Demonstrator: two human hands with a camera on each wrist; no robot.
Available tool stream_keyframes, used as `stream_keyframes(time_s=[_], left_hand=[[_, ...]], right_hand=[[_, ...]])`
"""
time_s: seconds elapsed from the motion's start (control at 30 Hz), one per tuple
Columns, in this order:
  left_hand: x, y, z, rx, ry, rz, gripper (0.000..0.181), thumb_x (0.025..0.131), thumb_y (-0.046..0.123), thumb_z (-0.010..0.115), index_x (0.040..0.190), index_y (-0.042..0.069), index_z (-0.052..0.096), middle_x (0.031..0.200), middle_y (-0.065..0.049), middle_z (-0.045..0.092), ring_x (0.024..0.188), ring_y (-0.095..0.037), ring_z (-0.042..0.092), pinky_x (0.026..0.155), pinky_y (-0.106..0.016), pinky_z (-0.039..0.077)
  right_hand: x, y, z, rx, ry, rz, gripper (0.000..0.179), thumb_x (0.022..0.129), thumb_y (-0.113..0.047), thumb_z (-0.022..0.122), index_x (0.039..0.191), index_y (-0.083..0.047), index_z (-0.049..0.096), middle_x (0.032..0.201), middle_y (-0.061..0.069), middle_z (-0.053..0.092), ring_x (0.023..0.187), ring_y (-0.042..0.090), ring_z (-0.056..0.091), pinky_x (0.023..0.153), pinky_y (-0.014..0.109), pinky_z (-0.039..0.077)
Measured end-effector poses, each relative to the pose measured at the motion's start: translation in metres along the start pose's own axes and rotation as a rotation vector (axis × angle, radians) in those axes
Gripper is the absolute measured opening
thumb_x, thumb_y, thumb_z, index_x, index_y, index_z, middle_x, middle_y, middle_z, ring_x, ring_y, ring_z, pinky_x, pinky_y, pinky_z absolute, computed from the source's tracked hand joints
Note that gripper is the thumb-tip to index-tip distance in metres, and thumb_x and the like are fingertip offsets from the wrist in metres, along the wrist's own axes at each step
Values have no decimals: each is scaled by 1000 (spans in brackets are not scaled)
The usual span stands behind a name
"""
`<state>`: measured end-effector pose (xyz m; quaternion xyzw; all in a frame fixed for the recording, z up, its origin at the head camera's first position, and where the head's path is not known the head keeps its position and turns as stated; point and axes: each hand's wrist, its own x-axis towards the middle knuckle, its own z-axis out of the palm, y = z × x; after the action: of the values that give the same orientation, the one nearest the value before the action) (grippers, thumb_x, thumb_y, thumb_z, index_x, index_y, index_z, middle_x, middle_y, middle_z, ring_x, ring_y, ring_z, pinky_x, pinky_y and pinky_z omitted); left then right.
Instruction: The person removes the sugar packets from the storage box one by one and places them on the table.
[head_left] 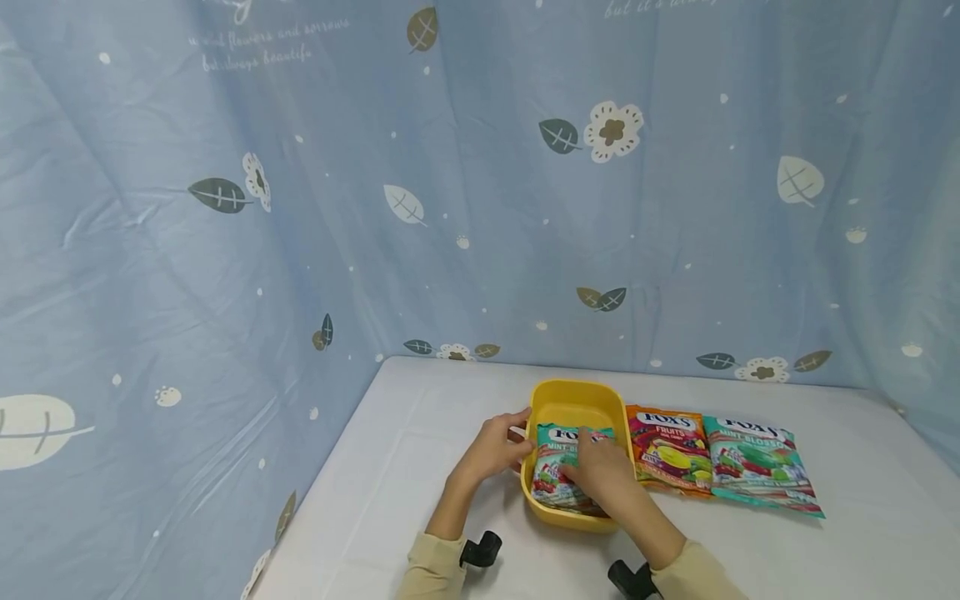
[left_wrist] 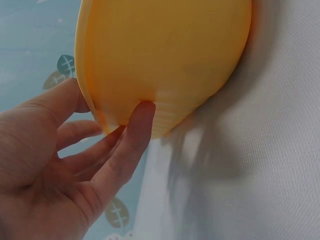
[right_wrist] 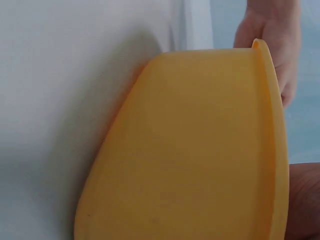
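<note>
A yellow plastic container (head_left: 577, 390) stands on the table, with a teal candy bag (head_left: 553, 483) marked FOX'S lying inside it. At its left side, my left hand (head_left: 491, 450) holds the rim, thumb at the edge and fingers against the outer wall. The left wrist view shows this left hand (left_wrist: 75, 160) at the container's wall (left_wrist: 170, 55). Inside the container, my right hand (head_left: 603, 471) rests on top of the bag with thumb and forefinger spread. In the right wrist view the container's wall (right_wrist: 185, 145) hides most of the right hand.
Right of the container lies an orange FOX'S fruits candy bag (head_left: 670, 450), and beside it another teal mint candy bag (head_left: 761, 467). A white cloth covers the table (head_left: 420, 417). Blue patterned curtains (head_left: 487, 208) hang behind and to the left.
</note>
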<state>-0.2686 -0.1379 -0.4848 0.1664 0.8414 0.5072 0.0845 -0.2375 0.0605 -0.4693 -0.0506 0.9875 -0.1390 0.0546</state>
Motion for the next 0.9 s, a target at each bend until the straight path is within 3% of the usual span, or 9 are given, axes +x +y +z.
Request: stream_keyframes(time_s=[0.23,0.57,0.77,0.9], left_hand=[[1,1,-1,26,5,-4,62,92,14,65,148,6,42,128,-19,59,96,-15,63,59,-26,62],[0,3,-3,50,15,7,62,90,12,66,148,4,43,122,-19,62,94,-20,65,57,-24,61],[-1,5,-2,40,15,6,62,90,11,65,148,3,42,121,-21,62,94,-21,66,56,-26,61],[-1,5,0,37,17,3,62,90,10,65,147,4,43,121,-21,62,93,-21,66,56,-26,61]], right_hand=[[4,-1,1,-29,24,31,76,81,-46,77,124,10,47,83,22,63,73,31,62,69,46,61],[0,-14,4,-58,35,59,72,86,-42,72,133,8,48,102,30,65,93,39,64,78,52,60],[0,-14,3,-48,36,78,74,84,-42,74,131,9,48,99,29,65,91,37,64,82,51,60],[1,-13,2,-21,59,83,71,80,-41,78,122,9,50,91,26,64,81,34,63,78,49,61]])
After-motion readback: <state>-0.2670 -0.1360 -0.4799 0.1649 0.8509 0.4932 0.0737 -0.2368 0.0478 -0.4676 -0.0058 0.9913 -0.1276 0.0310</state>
